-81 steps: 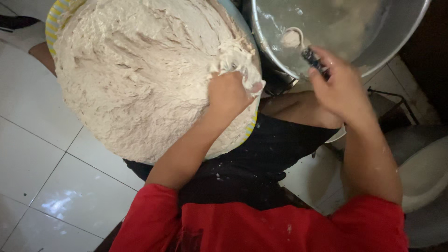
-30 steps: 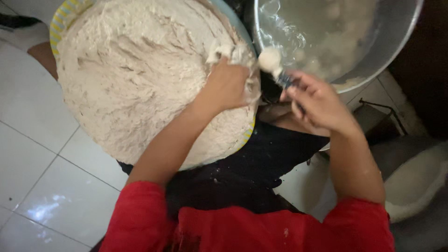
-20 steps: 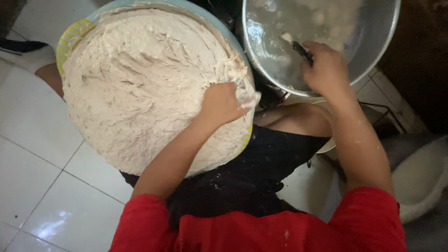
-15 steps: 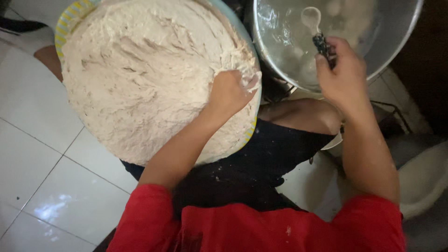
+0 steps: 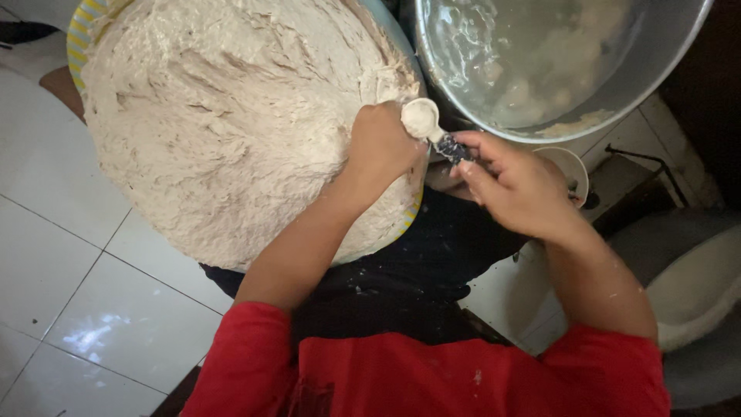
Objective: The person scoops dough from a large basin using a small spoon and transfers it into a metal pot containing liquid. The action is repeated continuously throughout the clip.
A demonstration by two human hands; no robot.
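Compared with half a second before, we found that our right hand (image 5: 519,184) had drawn back from over the large round steel pan (image 5: 664,54) and brought the small dough-coated spoon with a dark patterned handle (image 5: 432,127) down beside our left hand (image 5: 384,143). The spoon bowl, filled with pale dough, lay just touching the left fist at the near edge of the big mound of rough, pale wet dough (image 5: 224,131). Our right hand was curled closed around the spoon handle, thumb and forefinger pinching it near the bowl end. Our left hand was closed into a loose fist, knuckles uppermost, pressed into the dough; whether it enclosed a lump of dough we could not tell. The dough filled a wide round basin with a yellow-striped, pale blue rim (image 5: 77,46), which rested over our lap against the black apron (image 5: 401,270). The steel pan stood just beyond and to the right of the basin, holding cloudy liquid with pale lumps in it. Both red sleeves (image 5: 432,378) showed at the lower edge, above a white tiled floor (image 5: 69,309).
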